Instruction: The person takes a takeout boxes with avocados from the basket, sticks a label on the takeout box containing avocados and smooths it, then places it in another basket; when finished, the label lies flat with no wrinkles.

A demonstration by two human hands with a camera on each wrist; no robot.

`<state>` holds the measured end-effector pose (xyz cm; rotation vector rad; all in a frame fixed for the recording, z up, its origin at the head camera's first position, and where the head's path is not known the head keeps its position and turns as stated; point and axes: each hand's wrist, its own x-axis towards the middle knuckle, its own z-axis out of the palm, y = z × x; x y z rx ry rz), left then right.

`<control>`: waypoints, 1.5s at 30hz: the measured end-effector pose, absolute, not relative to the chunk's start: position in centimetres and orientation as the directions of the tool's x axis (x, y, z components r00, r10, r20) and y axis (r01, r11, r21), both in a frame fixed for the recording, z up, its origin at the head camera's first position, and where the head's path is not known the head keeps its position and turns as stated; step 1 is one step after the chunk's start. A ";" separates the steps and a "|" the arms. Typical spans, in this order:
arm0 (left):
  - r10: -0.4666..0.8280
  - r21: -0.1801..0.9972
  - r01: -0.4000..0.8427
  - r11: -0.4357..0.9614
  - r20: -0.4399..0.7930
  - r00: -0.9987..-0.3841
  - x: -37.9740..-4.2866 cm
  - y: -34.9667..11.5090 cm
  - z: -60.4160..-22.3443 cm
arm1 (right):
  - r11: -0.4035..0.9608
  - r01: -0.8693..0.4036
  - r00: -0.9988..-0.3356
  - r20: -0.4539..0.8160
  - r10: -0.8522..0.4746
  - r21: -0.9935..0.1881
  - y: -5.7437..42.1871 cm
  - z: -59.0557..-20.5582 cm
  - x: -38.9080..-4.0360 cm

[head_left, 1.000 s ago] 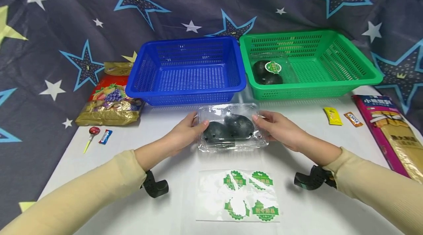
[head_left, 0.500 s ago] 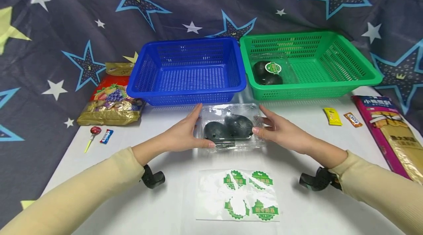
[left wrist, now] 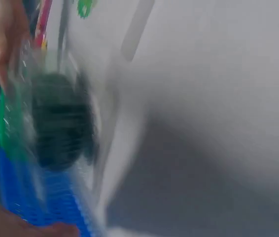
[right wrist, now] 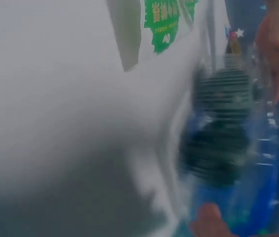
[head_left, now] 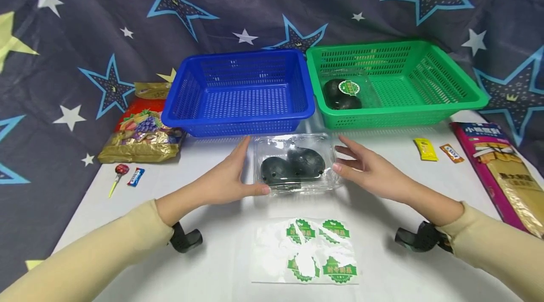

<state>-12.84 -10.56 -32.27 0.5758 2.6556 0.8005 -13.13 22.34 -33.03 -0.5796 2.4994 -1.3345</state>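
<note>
A clear plastic box (head_left: pixel 293 139) sits on the white table with two dark green-black rounded fruits (head_left: pixel 308 163) inside. My left hand (head_left: pixel 223 179) is at its left side, thumb stretched along the front corner and fingers extended toward the back. On the other side, my right hand (head_left: pixel 374 172) has its fingers spread, its thumb tip right by the box's right edge. Both wrist views are blurred; the fruits (left wrist: pixel 58 123) show through the plastic there. In front of the box lies a sheet of green round stickers (head_left: pixel 269 250).
Behind the box stand a blue basket (head_left: pixel 238 120) and a green basket (head_left: pixel 408 109), the green one holding a similar box with a sticker (head_left: pixel 349 88). A candy bag (head_left: pixel 140 151), a lollipop (head_left: pixel 122 169) and small candies lie left. Wrapped sweets (head_left: pixel 426 149) and a magenta packet (head_left: pixel 497 174) lie right.
Both hands have loosened from the box's sides and drawn outward, the left to the left and the right to the right. The box stays about where it was.
</note>
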 end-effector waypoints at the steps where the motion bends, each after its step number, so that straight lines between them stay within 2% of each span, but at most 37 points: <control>1: 0.450 0.542 0.303 0.784 -0.160 -0.879 -12.0 -10.8 -32.0 | 0.527 -0.306 -0.891 0.043 -0.452 -0.793 22.4 -32.7 -12.6; 4: 0.437 0.405 0.354 0.843 -0.133 -0.889 -8.9 -11.3 -31.6 | 0.602 -0.535 -0.839 0.292 -0.458 -0.593 22.5 -31.5 -10.7; 7: 0.468 0.310 0.413 0.856 -0.125 -0.875 -5.8 -11.5 -31.3 | 0.563 -0.711 -0.703 0.446 -0.554 -0.422 21.8 -31.0 -8.8; 10: 0.586 0.263 0.543 0.798 -0.121 -0.802 -3.8 -11.1 -31.4 | 0.424 -0.823 -0.561 0.425 -0.711 -0.377 20.5 -31.8 -7.6; 13: 0.735 0.233 0.699 0.676 -0.158 -0.659 -2.9 -10.5 -31.9 | 0.373 -0.849 -0.493 0.305 -0.815 -0.375 18.9 -33.3 -7.1; 16: 0.817 0.217 0.790 0.573 -0.223 -0.531 -2.7 -10.1 -32.7 | 0.400 -0.830 -0.490 0.166 -0.856 -0.389 17.5 -34.7 -7.2; 19: 0.839 0.197 0.823 0.533 -0.253 -0.482 -2.8 -10.0 -33.4 | 0.431 -0.811 -0.493 0.066 -0.868 -0.395 16.7 -35.6 -7.4; 23: 0.837 0.183 0.828 0.530 -0.272 -0.475 -3.0 -10.2 -33.8 | 0.421 -0.820 -0.473 0.043 -0.880 -0.388 16.2 -36.3 -7.8; 33: 0.823 0.156 0.826 0.542 -0.296 -0.484 -3.2 -10.3 -33.8 | 0.377 -0.852 -0.435 0.089 -0.896 -0.363 15.9 -36.6 -8.2; 45: 0.813 0.135 0.834 0.534 -0.353 -0.464 -3.9 -10.2 -33.7 | 0.358 -0.857 -0.383 -0.004 -0.924 -0.371 15.4 -36.1 -8.9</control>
